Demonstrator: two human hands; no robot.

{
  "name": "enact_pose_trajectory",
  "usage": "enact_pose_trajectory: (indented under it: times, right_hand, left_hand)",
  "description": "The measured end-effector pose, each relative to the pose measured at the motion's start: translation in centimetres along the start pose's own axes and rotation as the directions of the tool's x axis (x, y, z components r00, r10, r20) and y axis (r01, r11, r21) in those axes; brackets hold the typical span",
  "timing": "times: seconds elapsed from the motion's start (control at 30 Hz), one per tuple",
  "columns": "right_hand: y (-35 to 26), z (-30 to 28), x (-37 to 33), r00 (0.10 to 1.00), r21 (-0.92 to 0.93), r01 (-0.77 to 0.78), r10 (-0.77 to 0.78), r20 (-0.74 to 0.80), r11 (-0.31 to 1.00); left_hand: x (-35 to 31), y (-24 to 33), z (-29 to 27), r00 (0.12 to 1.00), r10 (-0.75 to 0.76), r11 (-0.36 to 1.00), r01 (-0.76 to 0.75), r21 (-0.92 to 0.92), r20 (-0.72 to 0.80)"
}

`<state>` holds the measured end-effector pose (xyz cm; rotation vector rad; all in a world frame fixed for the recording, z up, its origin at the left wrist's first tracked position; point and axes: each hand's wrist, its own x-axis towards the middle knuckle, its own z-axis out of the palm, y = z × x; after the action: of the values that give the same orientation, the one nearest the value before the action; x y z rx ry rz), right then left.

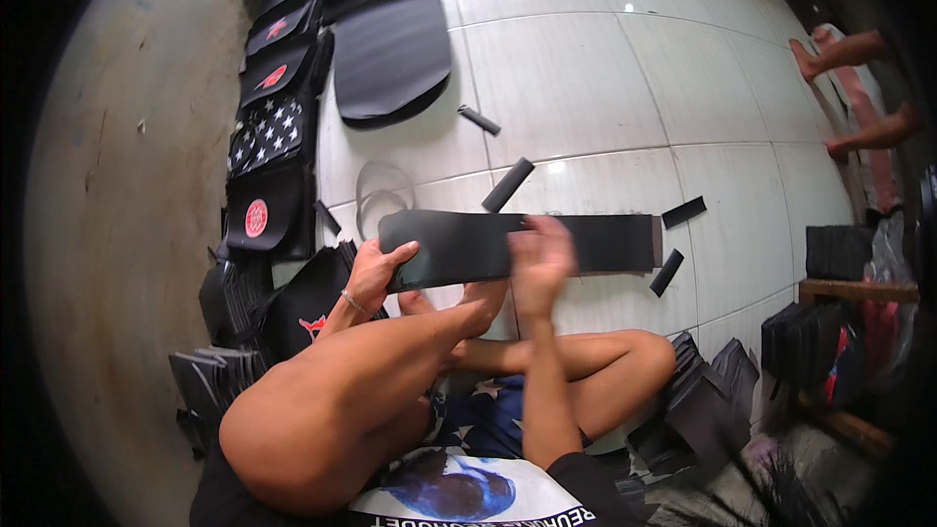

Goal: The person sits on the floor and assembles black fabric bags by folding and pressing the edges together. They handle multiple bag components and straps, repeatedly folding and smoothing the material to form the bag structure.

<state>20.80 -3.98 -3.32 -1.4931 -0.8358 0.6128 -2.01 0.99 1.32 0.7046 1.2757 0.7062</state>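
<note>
My left hand (371,275) grips the left end of a long black strip of sheet material (449,246), thumb on top and fingers underneath. That end is lifted and curves upward. Over the middle of the strip is my right hand (543,256), smeared by motion, so whether its fingers hold anything cannot be made out. To its right, the black material (613,242) lies flat on the tiles and ends in a greyish edge. Small black offcuts, such as one (509,184) just beyond the strip, lie around it.
Black flaps with printed designs (268,141) line the wall at left. Beyond the strip is a stack of rounded black sheets (392,54). A clear loop (383,193) lies near my left hand. Stacked black pieces (698,400) stand at right, near a wooden stand (859,291). Another person's legs (859,54) show far right.
</note>
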Motion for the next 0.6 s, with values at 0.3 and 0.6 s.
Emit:
enact_pose_trajectory:
  times: [0.3,0.6]
  right_hand:
    - [0.2,4.4,-2.9,0.843,0.068,-0.015,-0.024,0.538,0.998]
    - [7.7,-11.0,2.6,0.723,-0.064,-0.096,0.025,-0.690,0.993]
  left_hand:
    - [-0.6,-0.8,-1.3,0.999,0.046,0.998,-0.045,0.037,-0.012]
    - [-0.1,-0.4,-1.6,1.000,0.016,1.000,-0.016,-0.003,-0.013]
